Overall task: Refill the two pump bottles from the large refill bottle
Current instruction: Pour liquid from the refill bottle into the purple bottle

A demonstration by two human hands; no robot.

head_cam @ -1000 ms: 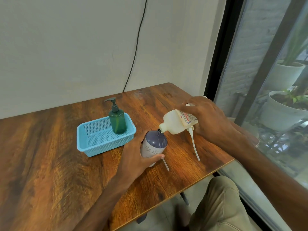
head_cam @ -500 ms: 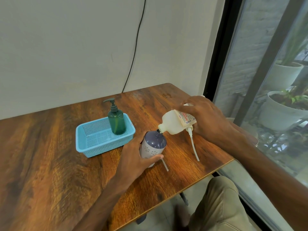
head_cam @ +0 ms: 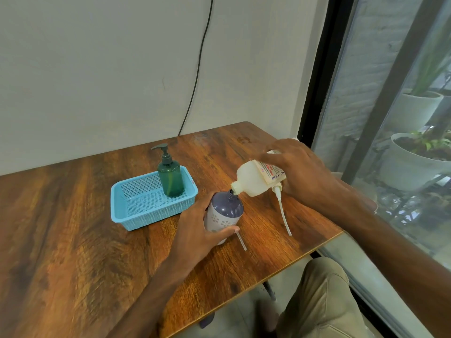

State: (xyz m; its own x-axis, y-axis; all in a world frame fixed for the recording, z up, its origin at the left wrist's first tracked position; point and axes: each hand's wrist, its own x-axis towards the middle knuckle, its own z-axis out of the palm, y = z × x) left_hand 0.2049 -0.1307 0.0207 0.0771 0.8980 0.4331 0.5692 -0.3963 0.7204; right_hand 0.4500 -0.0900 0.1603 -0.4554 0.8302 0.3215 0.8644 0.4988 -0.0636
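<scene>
My left hand (head_cam: pixel 195 230) grips a purple bottle (head_cam: pixel 225 211) with a white flower pattern, standing upright on the table with its neck uncapped. My right hand (head_cam: pixel 300 172) holds the white refill bottle (head_cam: pixel 253 179) tipped on its side, its mouth touching the purple bottle's neck. A white pump tube (head_cam: pixel 283 213) lies on the table below my right hand. A second thin tube (head_cam: pixel 241 241) pokes out from behind the purple bottle. The green pump bottle (head_cam: pixel 170 178) stands capped in the back right corner of a blue basket (head_cam: pixel 136 215).
The wooden table (head_cam: pixel 73 240) meets a white wall at the back, where a black cable (head_cam: pixel 197 67) hangs down. Its right edge lies near a glass window (head_cam: pixel 390 118) with potted plants outside. My knee in khaki trousers (head_cam: pixel 322 301) is below the front edge.
The two hands and both bottles hold nearly the same pose. The refill bottle stays tipped at the purple bottle's neck throughout.
</scene>
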